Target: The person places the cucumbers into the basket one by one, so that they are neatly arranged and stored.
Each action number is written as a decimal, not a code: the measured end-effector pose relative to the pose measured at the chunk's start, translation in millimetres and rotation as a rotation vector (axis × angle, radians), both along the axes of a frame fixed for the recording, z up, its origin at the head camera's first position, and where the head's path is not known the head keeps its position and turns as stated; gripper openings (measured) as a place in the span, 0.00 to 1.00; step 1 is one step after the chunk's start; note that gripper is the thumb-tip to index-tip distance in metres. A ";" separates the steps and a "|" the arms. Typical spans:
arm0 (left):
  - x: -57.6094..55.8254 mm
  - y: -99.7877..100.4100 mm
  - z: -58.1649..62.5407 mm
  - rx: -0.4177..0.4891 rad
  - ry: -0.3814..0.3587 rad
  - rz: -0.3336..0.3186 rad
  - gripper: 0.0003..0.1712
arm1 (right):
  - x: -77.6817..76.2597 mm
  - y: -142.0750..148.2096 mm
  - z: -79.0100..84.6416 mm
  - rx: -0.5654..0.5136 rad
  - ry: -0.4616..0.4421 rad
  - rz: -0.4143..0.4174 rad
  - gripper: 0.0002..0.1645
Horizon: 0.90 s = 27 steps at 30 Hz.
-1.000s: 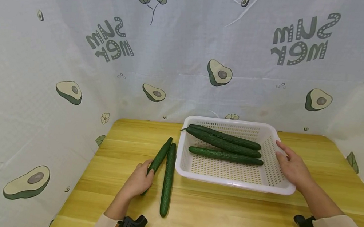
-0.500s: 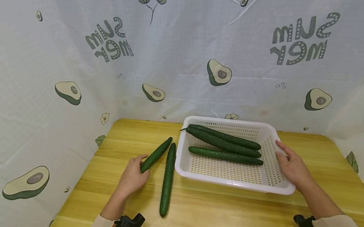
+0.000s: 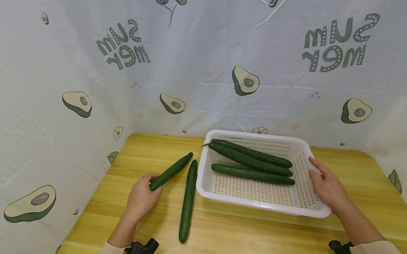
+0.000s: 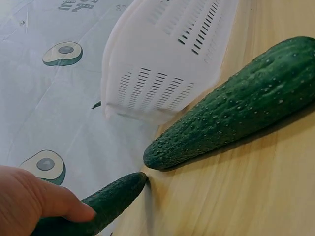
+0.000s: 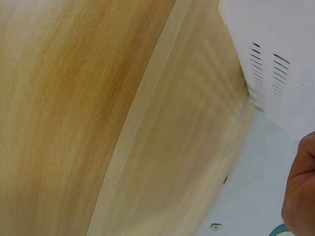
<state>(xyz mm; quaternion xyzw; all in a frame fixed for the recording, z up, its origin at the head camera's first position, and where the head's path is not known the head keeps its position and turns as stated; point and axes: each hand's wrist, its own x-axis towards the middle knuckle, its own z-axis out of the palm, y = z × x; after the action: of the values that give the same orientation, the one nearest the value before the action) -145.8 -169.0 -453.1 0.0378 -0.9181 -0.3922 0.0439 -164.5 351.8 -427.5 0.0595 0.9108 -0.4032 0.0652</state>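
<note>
My left hand (image 3: 141, 196) grips the near end of a dark green cucumber (image 3: 172, 171), which points obliquely away toward the basket. In the left wrist view the thumb lies along this cucumber (image 4: 110, 201). Just right of it a second cucumber (image 3: 187, 207) lies lengthwise on the table, beside the basket's left side. The white plastic basket (image 3: 262, 205) has slotted walls and contains three cucumbers, two together at the back and one (image 3: 254, 174) in front. My right hand (image 3: 330, 190) holds the basket's right rim, thumb on the edge; the undersides of its fingers are hidden.
The wooden table (image 3: 251, 246) has its far edge against a pale curtain (image 3: 203, 53) printed with avocados. The curtain also hangs along both sides. A black wrist device (image 3: 145, 247) sits on the left forearm, and another (image 3: 340, 249) on the right.
My left hand has drawn back and left, turning the cucumber more slanted, with its near end swung leftward away from the second cucumber. The right hand and basket stay in place.
</note>
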 end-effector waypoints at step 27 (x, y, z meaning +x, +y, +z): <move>-4.7 -1.0 19.7 0.260 0.331 0.035 0.21 | 2.1 -1.1 0.3 -0.009 -0.001 0.001 0.39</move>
<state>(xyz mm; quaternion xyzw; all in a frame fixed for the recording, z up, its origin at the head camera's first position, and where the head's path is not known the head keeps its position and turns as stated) -150.5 -170.0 -433.3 -0.0059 -0.8392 -0.5073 0.1958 -162.4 350.7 -427.2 0.0590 0.9090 -0.4073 0.0661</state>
